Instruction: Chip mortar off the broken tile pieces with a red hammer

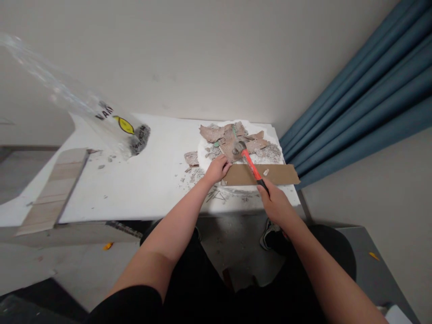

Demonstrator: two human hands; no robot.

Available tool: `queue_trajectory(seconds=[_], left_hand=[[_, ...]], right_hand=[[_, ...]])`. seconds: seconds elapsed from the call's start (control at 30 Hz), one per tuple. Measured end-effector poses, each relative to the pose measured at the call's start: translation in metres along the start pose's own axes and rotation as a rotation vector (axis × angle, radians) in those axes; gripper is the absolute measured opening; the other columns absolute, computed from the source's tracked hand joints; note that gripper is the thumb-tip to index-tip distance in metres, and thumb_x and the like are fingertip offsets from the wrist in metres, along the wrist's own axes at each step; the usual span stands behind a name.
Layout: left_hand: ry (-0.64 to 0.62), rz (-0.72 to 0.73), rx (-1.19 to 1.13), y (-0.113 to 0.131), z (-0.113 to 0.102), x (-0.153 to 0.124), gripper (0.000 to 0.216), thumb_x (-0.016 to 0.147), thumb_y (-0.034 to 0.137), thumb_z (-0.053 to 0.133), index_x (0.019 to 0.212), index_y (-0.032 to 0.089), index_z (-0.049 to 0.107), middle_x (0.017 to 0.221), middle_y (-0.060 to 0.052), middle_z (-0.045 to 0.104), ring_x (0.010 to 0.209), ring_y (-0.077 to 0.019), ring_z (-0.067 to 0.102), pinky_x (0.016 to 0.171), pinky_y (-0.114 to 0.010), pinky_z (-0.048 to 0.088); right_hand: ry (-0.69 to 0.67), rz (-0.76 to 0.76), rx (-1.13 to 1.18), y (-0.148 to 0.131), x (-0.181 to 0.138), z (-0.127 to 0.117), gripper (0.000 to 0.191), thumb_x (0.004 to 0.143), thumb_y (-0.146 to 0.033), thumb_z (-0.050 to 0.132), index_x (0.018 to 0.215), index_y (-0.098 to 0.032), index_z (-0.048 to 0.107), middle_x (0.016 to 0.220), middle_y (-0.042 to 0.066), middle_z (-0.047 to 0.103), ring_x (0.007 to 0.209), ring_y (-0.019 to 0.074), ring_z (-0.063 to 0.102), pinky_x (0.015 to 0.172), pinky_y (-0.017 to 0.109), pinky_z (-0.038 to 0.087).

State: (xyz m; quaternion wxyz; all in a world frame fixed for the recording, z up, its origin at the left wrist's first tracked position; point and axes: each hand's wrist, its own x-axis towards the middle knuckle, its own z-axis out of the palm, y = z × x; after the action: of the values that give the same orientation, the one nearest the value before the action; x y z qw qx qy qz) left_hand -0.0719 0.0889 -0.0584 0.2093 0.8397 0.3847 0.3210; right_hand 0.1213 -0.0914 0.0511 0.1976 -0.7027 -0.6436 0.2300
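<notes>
My right hand (274, 200) is wrapped round the black grip of a hammer (249, 162) with a red handle. The hammer's metal head rests at or just above torn, crumpled brown cardboard pieces (219, 134) mixed with grey crumbs. My left hand (218, 170) is at the left end of a flat cardboard strip (280, 174), its fingers curled together close to the torn pieces. What they pinch, if anything, I cannot make out. Under the heap shows a white round base (202, 150). Several thin nail-like sticks (216, 194) lie below my left wrist.
The white-covered table (151, 189) bears scattered grey crumbs. On its left stand a clear plastic bag (111, 121) with grey material in its bottom and a long cardboard piece (56, 189) over the front edge. A blue curtain (364, 90) hangs at right; a wall rises behind.
</notes>
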Motion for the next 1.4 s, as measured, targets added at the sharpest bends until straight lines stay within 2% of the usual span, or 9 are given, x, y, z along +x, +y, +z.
queue_trajectory(seconds=[0.1, 0.23, 0.4, 0.5, 0.67, 0.87, 1.07, 1.33, 1.4], left_hand=[[-0.006, 0.007, 0.002, 0.000, -0.001, 0.000, 0.020, 0.095, 0.029, 0.049, 0.077, 0.021, 0.052, 0.087, -0.008, 0.057, 0.089, -0.0234, 0.057, 0.082, -0.036, 0.047], [-0.006, -0.001, 0.014, 0.001, -0.002, 0.000, 0.020, 0.095, 0.028, 0.049, 0.076, 0.021, 0.049, 0.087, -0.008, 0.056, 0.088, -0.0234, 0.056, 0.080, -0.036, 0.047], [-0.014, -0.024, 0.013, -0.001, -0.001, 0.001, 0.018, 0.093, 0.028, 0.051, 0.077, 0.021, 0.049, 0.088, -0.008, 0.056, 0.087, -0.0228, 0.056, 0.080, -0.036, 0.048], [-0.014, -0.017, -0.003, -0.002, 0.000, 0.001, 0.017, 0.093, 0.028, 0.050, 0.078, 0.021, 0.050, 0.088, -0.008, 0.056, 0.088, -0.0232, 0.056, 0.080, -0.037, 0.047], [-0.013, 0.002, -0.006, -0.002, -0.001, 0.001, 0.018, 0.094, 0.029, 0.048, 0.078, 0.021, 0.051, 0.087, -0.008, 0.056, 0.088, -0.0239, 0.055, 0.081, -0.038, 0.047], [-0.008, 0.000, -0.016, -0.001, -0.001, 0.000, 0.015, 0.091, 0.026, 0.050, 0.077, 0.021, 0.049, 0.086, -0.007, 0.055, 0.086, -0.0230, 0.055, 0.079, -0.037, 0.046], [0.001, 0.019, -0.026, -0.002, 0.000, 0.000, 0.014, 0.090, 0.022, 0.052, 0.076, 0.021, 0.048, 0.086, -0.007, 0.055, 0.087, -0.0222, 0.055, 0.079, -0.035, 0.047], [-0.004, 0.014, -0.015, -0.002, 0.000, 0.000, 0.014, 0.089, 0.022, 0.053, 0.076, 0.022, 0.047, 0.086, -0.007, 0.054, 0.086, -0.0223, 0.055, 0.079, -0.035, 0.046], [-0.008, 0.003, -0.008, -0.002, 0.000, 0.000, 0.014, 0.088, 0.022, 0.052, 0.075, 0.022, 0.048, 0.087, -0.007, 0.054, 0.087, -0.0228, 0.055, 0.080, -0.036, 0.047]], right_hand=[[-0.029, 0.014, -0.016, -0.001, -0.001, -0.002, 0.042, 0.103, -0.037, 0.037, 0.130, -0.016, 0.060, 0.106, 0.015, 0.073, 0.101, 0.0310, 0.065, 0.084, 0.036, 0.046], [-0.002, -0.013, 0.011, -0.005, -0.001, -0.004, 0.044, 0.103, -0.038, 0.038, 0.138, -0.018, 0.056, 0.115, 0.015, 0.072, 0.107, 0.0307, 0.065, 0.087, 0.036, 0.046], [-0.025, 0.052, -0.031, -0.006, 0.002, 0.000, 0.044, 0.103, -0.036, 0.037, 0.134, -0.015, 0.059, 0.115, 0.017, 0.072, 0.107, 0.0326, 0.065, 0.086, 0.037, 0.046], [-0.015, 0.041, -0.039, -0.005, 0.001, 0.003, 0.047, 0.104, -0.037, 0.035, 0.138, -0.014, 0.055, 0.118, 0.018, 0.071, 0.108, 0.0332, 0.064, 0.086, 0.037, 0.046], [-0.032, 0.062, -0.067, -0.004, -0.003, 0.010, 0.045, 0.104, -0.037, 0.035, 0.135, -0.013, 0.057, 0.112, 0.018, 0.072, 0.103, 0.0329, 0.066, 0.083, 0.037, 0.046], [0.002, 0.047, -0.025, -0.003, -0.006, 0.014, 0.042, 0.103, -0.036, 0.036, 0.131, -0.016, 0.059, 0.110, 0.016, 0.072, 0.102, 0.0299, 0.066, 0.084, 0.035, 0.046], [0.052, 0.009, 0.027, -0.004, -0.010, 0.012, 0.043, 0.103, -0.038, 0.037, 0.133, -0.017, 0.059, 0.111, 0.016, 0.072, 0.103, 0.0312, 0.065, 0.084, 0.038, 0.047], [0.055, 0.022, -0.004, -0.007, -0.010, 0.012, 0.043, 0.103, -0.037, 0.036, 0.134, -0.017, 0.058, 0.112, 0.015, 0.073, 0.099, 0.0296, 0.067, 0.081, 0.035, 0.047], [0.014, 0.040, -0.034, -0.008, -0.010, 0.012, 0.042, 0.103, -0.036, 0.036, 0.134, -0.017, 0.058, 0.110, 0.016, 0.073, 0.098, 0.0299, 0.067, 0.080, 0.035, 0.047]])
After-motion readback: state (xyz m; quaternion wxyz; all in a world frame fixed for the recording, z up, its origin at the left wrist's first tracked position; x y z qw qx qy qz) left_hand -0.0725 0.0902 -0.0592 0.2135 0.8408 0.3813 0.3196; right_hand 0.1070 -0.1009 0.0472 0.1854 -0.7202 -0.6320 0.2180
